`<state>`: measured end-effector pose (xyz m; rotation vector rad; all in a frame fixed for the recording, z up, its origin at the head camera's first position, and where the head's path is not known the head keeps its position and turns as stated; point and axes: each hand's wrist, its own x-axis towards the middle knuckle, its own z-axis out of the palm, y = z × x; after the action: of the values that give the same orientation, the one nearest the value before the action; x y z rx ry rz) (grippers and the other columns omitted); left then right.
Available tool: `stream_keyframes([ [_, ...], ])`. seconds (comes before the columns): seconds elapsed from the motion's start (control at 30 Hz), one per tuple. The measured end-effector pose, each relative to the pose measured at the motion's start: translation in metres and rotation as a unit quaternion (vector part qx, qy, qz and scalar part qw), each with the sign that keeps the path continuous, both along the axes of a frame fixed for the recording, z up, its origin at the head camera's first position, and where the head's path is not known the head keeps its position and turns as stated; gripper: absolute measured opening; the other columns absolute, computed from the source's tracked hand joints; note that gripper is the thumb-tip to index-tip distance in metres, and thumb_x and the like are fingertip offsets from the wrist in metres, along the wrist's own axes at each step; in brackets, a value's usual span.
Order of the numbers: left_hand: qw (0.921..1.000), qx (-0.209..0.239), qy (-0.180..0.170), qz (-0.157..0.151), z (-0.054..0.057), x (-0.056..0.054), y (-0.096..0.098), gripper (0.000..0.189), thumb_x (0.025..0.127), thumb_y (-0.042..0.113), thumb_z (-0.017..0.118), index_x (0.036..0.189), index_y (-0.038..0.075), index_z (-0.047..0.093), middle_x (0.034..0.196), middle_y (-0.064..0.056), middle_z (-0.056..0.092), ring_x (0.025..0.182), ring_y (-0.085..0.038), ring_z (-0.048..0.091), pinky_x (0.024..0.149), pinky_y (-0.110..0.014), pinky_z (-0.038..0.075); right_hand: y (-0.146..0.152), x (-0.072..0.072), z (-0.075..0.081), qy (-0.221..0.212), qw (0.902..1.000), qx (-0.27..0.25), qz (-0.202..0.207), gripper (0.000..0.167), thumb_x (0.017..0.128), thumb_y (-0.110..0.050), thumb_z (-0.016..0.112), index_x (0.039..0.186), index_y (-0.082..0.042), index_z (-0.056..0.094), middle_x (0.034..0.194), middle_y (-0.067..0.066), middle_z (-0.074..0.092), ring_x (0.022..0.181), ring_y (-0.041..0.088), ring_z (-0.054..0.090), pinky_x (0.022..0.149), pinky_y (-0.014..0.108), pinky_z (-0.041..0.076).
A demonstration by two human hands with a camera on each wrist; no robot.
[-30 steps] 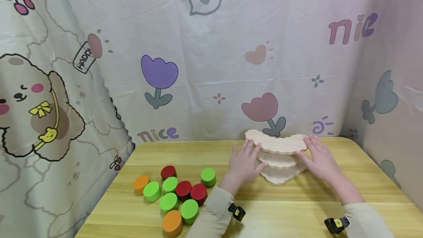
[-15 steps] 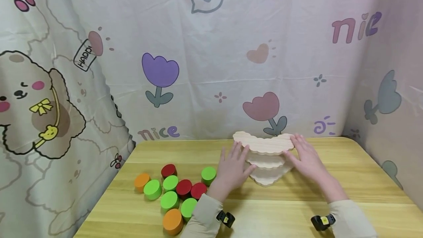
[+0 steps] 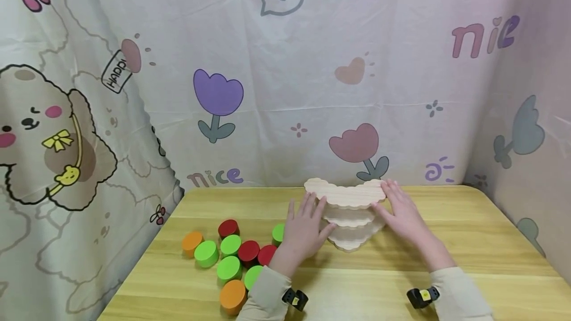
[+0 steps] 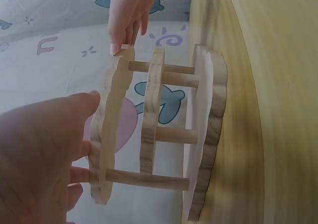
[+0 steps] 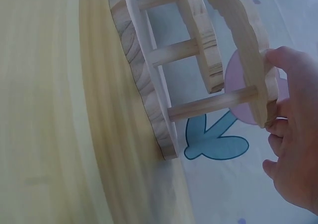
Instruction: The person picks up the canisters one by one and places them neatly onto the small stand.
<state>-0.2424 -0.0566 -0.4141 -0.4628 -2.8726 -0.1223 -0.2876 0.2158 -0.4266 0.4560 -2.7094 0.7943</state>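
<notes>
A pale wooden tiered stand (image 3: 348, 196) stands near the back of the table, right of its middle. Its three scalloped boards are joined by round dowels (image 4: 149, 180), plain in both wrist views. My left hand (image 3: 302, 232) holds the top board at its left end, thumb on the front edge and fingers reaching round the outer side. At the opposite end, my right hand (image 3: 407, 218) grips the same board with thumb and fingers, as the right wrist view confirms. The bottom board (image 5: 141, 80) lies low, right at the tabletop.
Left of my left forearm, several short round blocks cluster on the wooden table (image 3: 383, 291): green ones (image 3: 229, 269), red ones (image 3: 248, 251) and orange ones (image 3: 233, 297). My sleeve partly covers some. A printed curtain (image 3: 285, 78) hangs directly behind the table.
Both hands have moved left across the table, carrying the wooden stand along between them. My left forearm now overlaps more of the round blocks, which have stayed in place.
</notes>
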Motion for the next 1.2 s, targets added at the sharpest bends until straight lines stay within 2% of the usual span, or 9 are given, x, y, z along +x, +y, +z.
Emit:
stream_keyframes([
  [0.27, 1.0000, 0.004, 0.000, 0.004, -0.003, 0.005, -0.006, 0.072, 0.097, 0.063, 0.034, 0.156, 0.025, 0.021, 0.164, -0.005, 0.020, 0.153, -0.027, 0.012, 0.119, -0.060, 0.012, -0.003, 0.000, -0.002, 0.002, 1.0000, -0.003, 0.005, 0.077, 0.098, -0.046, 0.051, 0.152, 0.001, 0.022, 0.160, 0.026, 0.013, 0.148, 0.047, 0.011, 0.116, 0.062, 0.010],
  [0.47, 0.9999, 0.007, 0.000, -0.009, -0.009, 0.015, -0.018, 0.074, 0.095, 0.064, 0.038, 0.156, 0.027, 0.019, 0.164, -0.005, 0.017, 0.153, -0.028, 0.007, 0.118, -0.062, 0.009, 0.000, -0.001, -0.004, 0.001, 1.0000, 0.002, 0.005, 0.080, 0.097, -0.048, 0.051, 0.153, -0.001, 0.021, 0.160, 0.024, 0.016, 0.148, 0.045, 0.011, 0.117, 0.062, 0.010],
  [0.57, 0.9998, 0.008, 0.005, -0.019, -0.006, 0.021, -0.028, 0.074, 0.094, 0.065, 0.039, 0.156, 0.028, 0.021, 0.163, -0.005, 0.020, 0.153, -0.029, 0.008, 0.117, -0.064, 0.011, 0.002, -0.001, -0.004, -0.001, 1.0000, 0.004, 0.002, 0.082, 0.096, -0.050, 0.051, 0.154, -0.001, 0.019, 0.160, 0.022, 0.015, 0.149, 0.044, 0.011, 0.117, 0.061, 0.010],
  [0.77, 0.9993, 0.001, 0.016, -0.034, 0.007, 0.038, -0.052, 0.073, 0.094, 0.065, 0.040, 0.155, 0.030, 0.022, 0.162, -0.004, 0.024, 0.152, -0.031, 0.012, 0.117, -0.064, 0.012, 0.005, -0.003, -0.003, -0.007, 0.9999, 0.006, -0.009, 0.083, 0.096, -0.052, 0.050, 0.154, -0.002, 0.017, 0.161, 0.021, 0.014, 0.150, 0.042, 0.009, 0.116, 0.063, 0.010],
  [0.87, 0.9985, -0.002, 0.037, -0.040, 0.009, 0.046, -0.064, 0.072, 0.093, 0.065, 0.043, 0.153, 0.029, 0.029, 0.161, -0.003, 0.028, 0.152, -0.030, 0.016, 0.116, -0.063, 0.015, 0.006, -0.004, -0.005, -0.006, 0.9999, 0.005, -0.011, 0.083, 0.097, -0.052, 0.050, 0.155, -0.003, 0.016, 0.161, 0.020, 0.015, 0.150, 0.042, 0.009, 0.116, 0.063, 0.010],
  [0.97, 0.9956, -0.008, 0.078, -0.052, 0.006, 0.053, -0.077, 0.070, 0.091, 0.063, 0.049, 0.150, 0.027, 0.037, 0.158, -0.003, 0.035, 0.150, -0.029, 0.024, 0.115, -0.063, 0.020, 0.006, -0.006, -0.007, -0.003, 0.9999, 0.003, -0.010, 0.082, 0.096, -0.051, 0.050, 0.155, -0.004, 0.017, 0.161, 0.020, 0.016, 0.150, 0.042, 0.009, 0.117, 0.062, 0.010],
  [1.13, 0.9853, -0.028, 0.143, -0.088, 0.000, 0.064, -0.098, 0.068, 0.086, 0.061, 0.061, 0.143, 0.026, 0.049, 0.145, -0.003, 0.051, 0.138, -0.027, 0.044, 0.110, -0.058, 0.033, 0.005, -0.007, -0.009, -0.004, 0.9999, -0.004, -0.013, 0.082, 0.096, -0.051, 0.051, 0.155, -0.005, 0.017, 0.161, 0.020, 0.016, 0.150, 0.043, 0.010, 0.117, 0.062, 0.011],
  [1.2, 0.9816, -0.032, 0.157, -0.105, -0.001, 0.068, -0.105, 0.066, 0.083, 0.059, 0.065, 0.138, 0.024, 0.054, 0.137, -0.003, 0.057, 0.130, -0.026, 0.051, 0.106, -0.054, 0.039, 0.005, -0.007, -0.009, -0.004, 0.9999, -0.005, -0.015, 0.083, 0.096, -0.051, 0.051, 0.155, -0.005, 0.017, 0.161, 0.020, 0.016, 0.150, 0.042, 0.010, 0.117, 0.062, 0.011],
])
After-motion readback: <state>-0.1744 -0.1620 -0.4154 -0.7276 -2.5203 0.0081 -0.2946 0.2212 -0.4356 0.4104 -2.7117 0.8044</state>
